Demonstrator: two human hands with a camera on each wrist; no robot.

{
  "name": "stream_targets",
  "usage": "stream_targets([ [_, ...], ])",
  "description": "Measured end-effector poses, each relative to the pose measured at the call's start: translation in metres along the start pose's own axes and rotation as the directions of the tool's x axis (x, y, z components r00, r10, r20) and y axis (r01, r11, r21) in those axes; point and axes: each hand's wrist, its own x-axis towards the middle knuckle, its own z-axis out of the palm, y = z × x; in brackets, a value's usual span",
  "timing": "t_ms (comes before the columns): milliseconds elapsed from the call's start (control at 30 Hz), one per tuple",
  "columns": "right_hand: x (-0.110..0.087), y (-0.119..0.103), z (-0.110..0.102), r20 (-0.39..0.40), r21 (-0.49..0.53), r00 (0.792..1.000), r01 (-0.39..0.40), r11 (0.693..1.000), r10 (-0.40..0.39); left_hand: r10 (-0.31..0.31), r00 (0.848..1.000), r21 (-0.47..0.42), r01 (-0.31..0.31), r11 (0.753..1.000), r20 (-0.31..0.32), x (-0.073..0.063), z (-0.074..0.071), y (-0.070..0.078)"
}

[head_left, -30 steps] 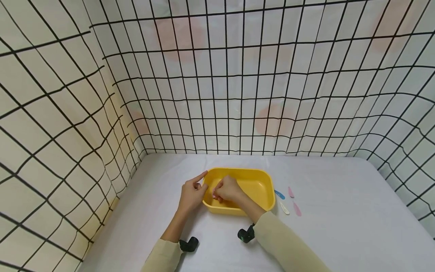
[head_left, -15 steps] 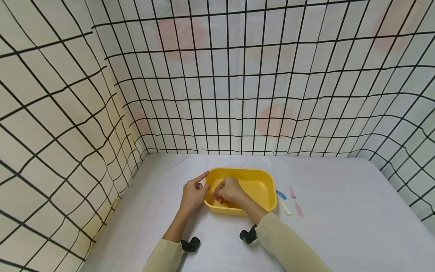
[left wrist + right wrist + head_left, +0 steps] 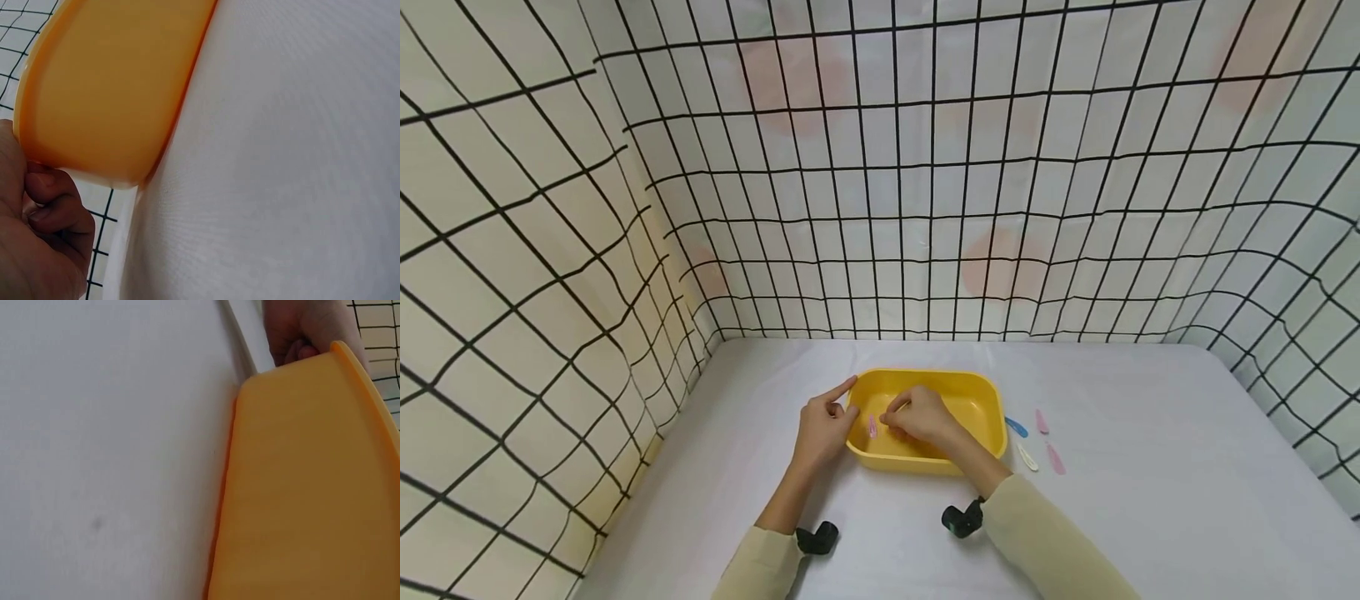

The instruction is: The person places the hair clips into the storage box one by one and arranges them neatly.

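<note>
"Where's the pink hair clip [image 3: 872,426]?"

"In the yellow tray [image 3: 976,414], near its left wall; the tray's floor leaves room rightward."

"Materials?"

"Slim, teardrop-shaped clip; smooth, round-cornered tray on white cloth [image 3: 1150,467]. Beyond its right wall lie a blue clip [image 3: 1018,428], a whitish clip [image 3: 1027,457] and two other pink clips [image 3: 1056,459]."

"Hands?"

"The left hand [image 3: 822,427] pinches the tray's left rim, index finger extended. The right hand [image 3: 921,414] is over the tray beside the clip, fingers bent; whether they hold anything, I can't tell."

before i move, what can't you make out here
Head: tray floor under the right hand, hidden by it; detail of the clip inside, too small.
Left wrist: tray's inside, hidden by its wall; part of the left hand, cut off by the left edge.
Right wrist: tray's inside, hidden by its wall.
</note>
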Motion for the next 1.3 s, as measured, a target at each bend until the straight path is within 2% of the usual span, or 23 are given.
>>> stream_targets([
  [300, -0.015, 0.008, -0.021, -0.025, 0.065, 0.998, -0.064, 0.996, 0.065, -0.026, 1.0, -0.009, 0.026, 1.0, 0.009, -0.003, -0.003, 0.002],
  [600, -0.031, 0.016, -0.039, -0.058, 0.119, 0.998, 0.004, 0.993, 0.003, -0.053, 0.999, -0.005, 0.053, 0.999, 0.004, -0.007, -0.01, 0.0],
  [800, -0.043, 0.02, -0.064, -0.098, 0.119, 0.993, 0.082, 0.989, -0.071, -0.052, 0.999, 0.0, 0.052, 0.999, 0.012, -0.007, -0.01, -0.001],
  [1100, -0.066, 0.038, -0.106, -0.16, 0.106, 0.984, 0.095, 0.99, -0.077, -0.078, 0.997, -0.014, 0.078, 0.997, 0.029, -0.008, -0.006, 0.003],
  [1300, -0.077, 0.056, -0.131, -0.197, 0.058, 0.98, 0.044, 0.997, -0.032, -0.085, 0.996, -0.015, 0.085, 0.996, 0.032, -0.008, -0.006, 0.003],
])
